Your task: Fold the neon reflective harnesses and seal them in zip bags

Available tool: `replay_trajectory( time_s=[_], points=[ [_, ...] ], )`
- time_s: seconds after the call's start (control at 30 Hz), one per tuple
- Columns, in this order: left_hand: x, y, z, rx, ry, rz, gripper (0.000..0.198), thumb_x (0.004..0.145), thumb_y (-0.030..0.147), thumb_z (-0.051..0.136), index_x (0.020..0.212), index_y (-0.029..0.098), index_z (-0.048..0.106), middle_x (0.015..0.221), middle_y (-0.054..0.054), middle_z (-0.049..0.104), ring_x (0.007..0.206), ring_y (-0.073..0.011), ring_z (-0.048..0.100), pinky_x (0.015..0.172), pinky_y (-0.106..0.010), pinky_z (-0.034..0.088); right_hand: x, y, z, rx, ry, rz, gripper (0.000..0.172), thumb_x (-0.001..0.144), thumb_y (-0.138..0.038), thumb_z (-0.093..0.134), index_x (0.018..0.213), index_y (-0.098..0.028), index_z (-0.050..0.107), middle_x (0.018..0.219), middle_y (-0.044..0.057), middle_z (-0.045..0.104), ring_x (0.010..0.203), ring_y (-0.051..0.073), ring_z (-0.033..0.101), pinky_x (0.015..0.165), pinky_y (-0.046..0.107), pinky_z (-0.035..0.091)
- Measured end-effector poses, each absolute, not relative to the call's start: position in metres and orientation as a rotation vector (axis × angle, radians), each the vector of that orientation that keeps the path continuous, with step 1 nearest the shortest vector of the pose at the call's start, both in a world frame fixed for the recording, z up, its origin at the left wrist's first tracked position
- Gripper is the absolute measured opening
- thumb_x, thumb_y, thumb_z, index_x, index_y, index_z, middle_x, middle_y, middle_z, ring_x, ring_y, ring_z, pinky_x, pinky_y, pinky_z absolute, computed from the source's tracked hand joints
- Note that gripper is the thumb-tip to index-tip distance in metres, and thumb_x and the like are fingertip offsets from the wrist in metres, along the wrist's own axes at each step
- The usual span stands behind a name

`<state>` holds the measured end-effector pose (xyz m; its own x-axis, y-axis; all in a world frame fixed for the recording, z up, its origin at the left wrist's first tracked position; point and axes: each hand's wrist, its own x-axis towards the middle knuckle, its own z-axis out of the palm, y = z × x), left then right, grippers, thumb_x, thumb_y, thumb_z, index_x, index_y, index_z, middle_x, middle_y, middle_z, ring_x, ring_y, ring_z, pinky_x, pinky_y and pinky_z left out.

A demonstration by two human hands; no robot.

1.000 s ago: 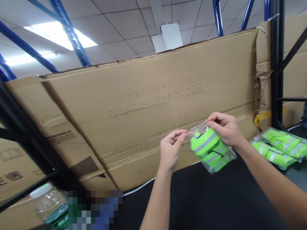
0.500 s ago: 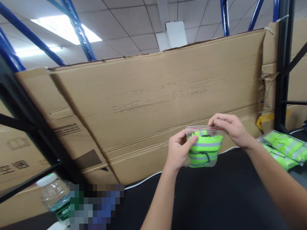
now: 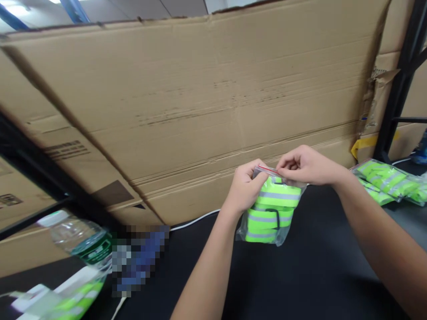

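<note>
A clear zip-lock bag with a red line along its top hangs tilted between my hands above the black table. Folded neon-green fabric with grey reflective stripes fills it, and a black strap or cord shows on the fabric. My left hand grips the bag's upper left corner, thumb in front and fingers behind. At the top edge, my right hand pinches the zip strip between thumb and curled fingers; the fingertips are partly hidden.
Similar filled bags lie at the right on the black table. A cardboard wall stands behind. To the left are a clear plastic bottle, a white box-like item, more green striped fabric and a black rack post.
The view has tipped downward. The bag has turned to hang at a slant, and my right hand has moved left along its top edge, closer to my left hand.
</note>
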<state>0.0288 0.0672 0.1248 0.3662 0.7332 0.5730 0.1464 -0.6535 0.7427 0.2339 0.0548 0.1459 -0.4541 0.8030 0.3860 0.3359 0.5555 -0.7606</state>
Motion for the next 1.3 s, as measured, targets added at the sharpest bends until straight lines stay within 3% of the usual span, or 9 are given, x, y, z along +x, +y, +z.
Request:
replay_trajectory(
  time_s=[0.2, 0.3, 0.43, 0.57, 0.63, 0.83, 1.0, 1.13, 1.3],
  points=[
    [0.025, 0.06, 0.129, 2.096, 0.759, 1.167, 0.016, 0.08, 0.029, 0.062, 0.074, 0.017, 0.07, 0.068, -0.001, 0.065, 0.062, -0.0136, 0.056, 0.059, -0.024, 0.042, 0.246, 0.05, 0.151, -0.874, -2.161, 0.967, 0.015, 0.076, -0.026, 0.072, 0.087, -0.019, 0.079, 0.069, 0.002, 0.073, 0.055, 0.013, 0.061, 0.046, 0.023, 0.044],
    [0.027, 0.057, 0.128, 2.133, 0.731, 1.15, 0.019, 0.081, 0.034, 0.065, 0.073, 0.017, 0.07, 0.068, -0.002, 0.065, 0.062, -0.0139, 0.056, 0.057, -0.024, 0.042, 0.252, 0.047, 0.152, -0.869, -2.203, 0.996, 0.013, 0.078, -0.023, 0.068, 0.083, -0.019, 0.079, 0.068, 0.001, 0.071, 0.054, 0.012, 0.06, 0.047, 0.023, 0.045],
    [0.027, 0.058, 0.125, 2.104, 0.682, 1.13, 0.024, 0.084, 0.04, 0.068, 0.081, 0.017, 0.075, 0.075, -0.005, 0.07, 0.066, -0.0159, 0.062, 0.058, -0.025, 0.046, 0.247, 0.047, 0.15, -0.927, -2.173, 0.902, 0.014, 0.079, -0.022, 0.062, 0.068, -0.018, 0.069, 0.054, -0.003, 0.058, 0.043, 0.007, 0.045, 0.038, 0.02, 0.032],
    [0.022, 0.061, 0.125, 2.047, 0.652, 1.099, 0.025, 0.085, 0.042, 0.071, 0.085, 0.018, 0.076, 0.08, -0.006, 0.072, 0.07, -0.0171, 0.065, 0.062, -0.026, 0.049, 0.238, 0.049, 0.148, -0.887, -2.161, 0.829, 0.028, 0.083, -0.03, 0.062, 0.059, -0.018, 0.059, 0.048, -0.006, 0.046, 0.042, 0.005, 0.036, 0.039, 0.02, 0.025],
    [0.02, 0.062, 0.126, 2.039, 0.656, 1.104, 0.024, 0.085, 0.041, 0.071, 0.083, 0.018, 0.075, 0.077, -0.005, 0.071, 0.068, -0.016, 0.063, 0.06, -0.025, 0.048, 0.235, 0.05, 0.148, -0.832, -2.171, 0.805, 0.031, 0.085, -0.035, 0.063, 0.06, -0.017, 0.06, 0.05, -0.005, 0.048, 0.045, 0.005, 0.037, 0.042, 0.02, 0.026],
    [0.021, 0.061, 0.124, 2.072, 0.676, 1.112, 0.02, 0.086, 0.037, 0.071, 0.081, 0.018, 0.076, 0.081, -0.005, 0.073, 0.071, -0.0161, 0.064, 0.064, -0.025, 0.049, 0.234, 0.055, 0.143, -0.738, -2.068, 0.849, 0.017, 0.08, -0.031, 0.07, 0.084, -0.015, 0.074, 0.069, 0.001, 0.069, 0.058, 0.01, 0.056, 0.052, 0.022, 0.042],
    [0.023, 0.056, 0.122, 2.086, 0.745, 1.025, 0.023, 0.085, 0.039, 0.072, 0.08, 0.018, 0.077, 0.077, -0.005, 0.074, 0.065, -0.0155, 0.064, 0.056, -0.025, 0.045, 0.24, 0.056, 0.141, -0.716, -2.038, 0.95, 0.014, 0.073, -0.026, 0.077, 0.083, -0.017, 0.076, 0.068, 0.001, 0.071, 0.057, 0.012, 0.06, 0.052, 0.023, 0.046],
    [0.026, 0.05, 0.125, 2.095, 0.76, 0.925, 0.021, 0.085, 0.037, 0.072, 0.082, 0.017, 0.08, 0.077, -0.005, 0.075, 0.066, -0.0146, 0.064, 0.058, -0.024, 0.045, 0.247, 0.049, 0.147, -0.732, -2.136, 1.102, 0.022, 0.068, -0.024, 0.081, 0.089, -0.019, 0.077, 0.079, 0.003, 0.075, 0.066, 0.015, 0.067, 0.06, 0.027, 0.054],
    [0.03, 0.042, 0.122, 1.983, 0.786, 0.96, 0.027, 0.083, 0.041, 0.073, 0.077, 0.015, 0.078, 0.07, -0.004, 0.071, 0.058, -0.0115, 0.058, 0.053, -0.022, 0.04, 0.245, 0.044, 0.149, -0.712, -2.166, 0.881, 0.018, 0.08, -0.031, 0.075, 0.077, -0.014, 0.076, 0.058, 0.001, 0.067, 0.051, 0.01, 0.058, 0.047, 0.021, 0.043]
  ],
)
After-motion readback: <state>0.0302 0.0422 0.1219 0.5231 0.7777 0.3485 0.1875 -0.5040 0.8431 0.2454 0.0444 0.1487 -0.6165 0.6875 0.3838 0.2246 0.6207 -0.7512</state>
